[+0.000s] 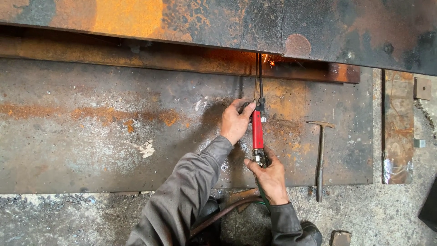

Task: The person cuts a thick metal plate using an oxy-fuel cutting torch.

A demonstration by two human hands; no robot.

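Note:
A cutting torch with a red handle (257, 130) points away from me, its thin dark tubes (260, 77) reaching under a rusty steel plate (136, 20). Orange glow and sparks (268, 59) show at the tip. My left hand (235, 122) grips the front of the red handle near the valves. My right hand (269, 175) holds the rear end of the torch, where the hoses (227, 210) join. Both arms wear grey sleeves.
A chipping hammer (320, 155) lies on the flat rusty steel sheet (91, 136) to the right of the torch. A narrow steel strip (398, 127) and small metal blocks (422, 88) lie at the far right. Gritty concrete floor (68, 218) runs along the bottom.

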